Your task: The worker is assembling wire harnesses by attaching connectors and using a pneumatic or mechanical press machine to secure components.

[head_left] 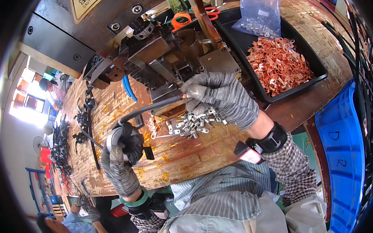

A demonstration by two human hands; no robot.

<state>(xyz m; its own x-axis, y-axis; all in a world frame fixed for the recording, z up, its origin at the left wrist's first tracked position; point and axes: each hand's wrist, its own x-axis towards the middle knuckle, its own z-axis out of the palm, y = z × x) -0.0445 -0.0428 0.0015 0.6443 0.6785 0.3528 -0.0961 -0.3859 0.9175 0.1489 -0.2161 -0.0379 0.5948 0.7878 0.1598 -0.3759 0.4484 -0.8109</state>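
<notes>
My right hand [224, 97], in a grey knit glove, pinches the end of a thick black cable [153, 106] just in front of the press tooling. A bit of bare copper [183, 96] shows at that end; whether a lug sits on it is hidden by the fingers. My left hand [119, 167], gloved too, is closed around a black moulded part with a pale ring [129, 143], from which the cable runs. Below my right hand lies a pile of silver cable lugs [194, 124], with a few copper pieces [153, 125] beside it.
The metal press [155, 61] stands over the worn wooden bench [201, 148]. A black tray [287, 94] holds copper terminals [280, 64] and a clear bag [259, 15]. Blue bin [338, 164] at right; black cable assemblies [84, 116] at left. Another person [69, 224] works at lower left.
</notes>
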